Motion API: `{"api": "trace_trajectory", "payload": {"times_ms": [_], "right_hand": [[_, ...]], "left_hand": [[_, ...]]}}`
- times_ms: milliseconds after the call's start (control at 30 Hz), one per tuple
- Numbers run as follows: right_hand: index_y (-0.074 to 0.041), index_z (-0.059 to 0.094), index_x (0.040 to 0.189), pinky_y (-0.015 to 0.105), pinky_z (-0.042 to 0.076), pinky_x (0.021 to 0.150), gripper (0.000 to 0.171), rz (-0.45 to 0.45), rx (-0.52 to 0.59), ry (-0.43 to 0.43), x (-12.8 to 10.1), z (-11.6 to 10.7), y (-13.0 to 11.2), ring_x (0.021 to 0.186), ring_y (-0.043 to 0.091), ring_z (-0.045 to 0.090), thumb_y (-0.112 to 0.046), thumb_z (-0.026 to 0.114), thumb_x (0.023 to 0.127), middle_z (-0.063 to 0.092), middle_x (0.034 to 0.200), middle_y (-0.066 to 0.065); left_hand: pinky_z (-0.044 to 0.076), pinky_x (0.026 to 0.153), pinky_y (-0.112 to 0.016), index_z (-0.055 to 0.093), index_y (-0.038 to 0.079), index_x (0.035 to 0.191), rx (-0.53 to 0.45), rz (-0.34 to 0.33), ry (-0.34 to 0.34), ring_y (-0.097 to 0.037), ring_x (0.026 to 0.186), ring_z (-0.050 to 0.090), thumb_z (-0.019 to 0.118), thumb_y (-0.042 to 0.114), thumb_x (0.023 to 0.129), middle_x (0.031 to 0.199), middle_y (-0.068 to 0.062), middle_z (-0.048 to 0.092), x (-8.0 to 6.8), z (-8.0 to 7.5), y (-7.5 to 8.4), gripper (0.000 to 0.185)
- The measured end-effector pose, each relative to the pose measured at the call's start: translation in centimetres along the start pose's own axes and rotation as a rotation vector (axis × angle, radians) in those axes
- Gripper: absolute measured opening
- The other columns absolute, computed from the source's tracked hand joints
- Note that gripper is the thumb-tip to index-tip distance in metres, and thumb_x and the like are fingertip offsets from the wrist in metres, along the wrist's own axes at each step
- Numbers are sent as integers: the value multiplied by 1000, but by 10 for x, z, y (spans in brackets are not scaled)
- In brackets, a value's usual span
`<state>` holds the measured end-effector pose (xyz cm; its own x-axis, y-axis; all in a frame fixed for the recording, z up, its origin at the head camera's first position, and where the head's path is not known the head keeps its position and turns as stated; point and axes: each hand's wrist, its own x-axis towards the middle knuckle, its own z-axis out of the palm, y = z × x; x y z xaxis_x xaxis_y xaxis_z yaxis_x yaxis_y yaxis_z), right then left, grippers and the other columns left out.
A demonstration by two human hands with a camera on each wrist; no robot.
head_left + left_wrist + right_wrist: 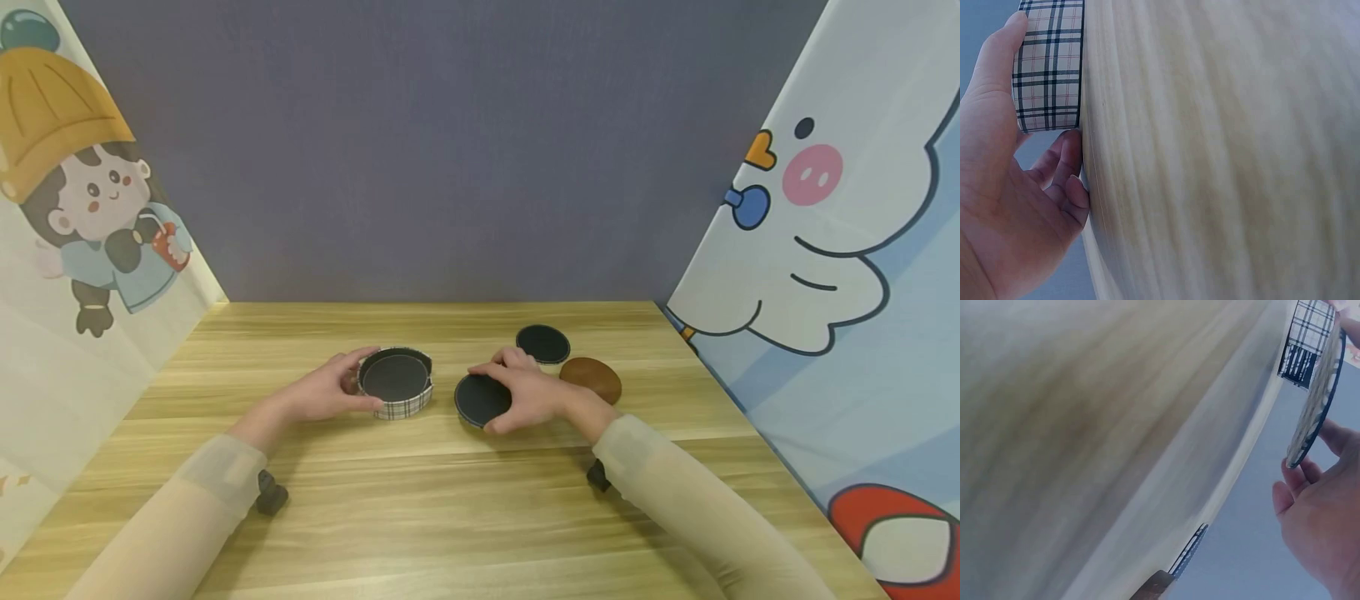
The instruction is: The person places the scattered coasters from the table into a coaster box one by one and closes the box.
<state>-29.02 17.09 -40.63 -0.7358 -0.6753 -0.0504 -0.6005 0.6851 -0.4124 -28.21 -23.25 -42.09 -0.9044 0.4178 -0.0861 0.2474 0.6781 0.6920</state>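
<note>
As fingers (495,370) pinch disc (480,399), others (364,403) grip holder (403,408)

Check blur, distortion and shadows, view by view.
Head: mostly clear, soft shadows on the table beside the sleeves; left wrist: plaid box fairly sharp, table grain soft; right wrist: table grain badly blurred, table edge bowed, disc clearer.

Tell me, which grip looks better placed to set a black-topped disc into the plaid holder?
Probably the right. The right grip holds a black-topped disc near the plaid holder, while the left grip has thumb and fingers around that holder, so it seems better suited to steadying.
</note>
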Motion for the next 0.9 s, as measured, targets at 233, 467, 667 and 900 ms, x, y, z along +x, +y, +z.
{"api": "trace_trajectory", "payload": {"times_ms": [233, 467, 667, 900], "right_hand": [[-27, 47, 168, 53, 37, 107, 98, -24, -5, 34, 2, -3, -6, 130, 28, 39, -55, 84, 81, 44, 144, 6], [-32, 46, 168, 52, 35, 109, 99, -24, -18, 54, 7, -5, -11, 130, 26, 38, -55, 84, 80, 43, 145, 5], [-37, 44, 168, 52, 35, 109, 98, -14, -23, 53, 12, -9, -17, 129, 26, 38, -57, 83, 80, 43, 147, 4], [-29, 47, 167, 51, 33, 110, 99, -50, -31, 81, 21, -10, -21, 128, 27, 38, -55, 83, 78, 44, 144, 5]], "left_hand": [[58, 95, -43, 25, 16, 175, -12, -5, -4, -33, 119, 65, 90, 46, 92, 150, -32, 43, 0, 0, -1, 110], [59, 94, -44, 25, 17, 175, -17, -5, -1, -34, 120, 66, 90, 47, 92, 152, -33, 42, 0, 1, -1, 110], [58, 93, -41, 26, 18, 175, -20, -5, -1, -34, 120, 65, 90, 47, 92, 153, -33, 42, 1, 1, -3, 110], [57, 91, -38, 26, 17, 175, -17, 0, -1, -33, 119, 65, 90, 47, 92, 151, -33, 43, 1, 0, -4, 109]]}}
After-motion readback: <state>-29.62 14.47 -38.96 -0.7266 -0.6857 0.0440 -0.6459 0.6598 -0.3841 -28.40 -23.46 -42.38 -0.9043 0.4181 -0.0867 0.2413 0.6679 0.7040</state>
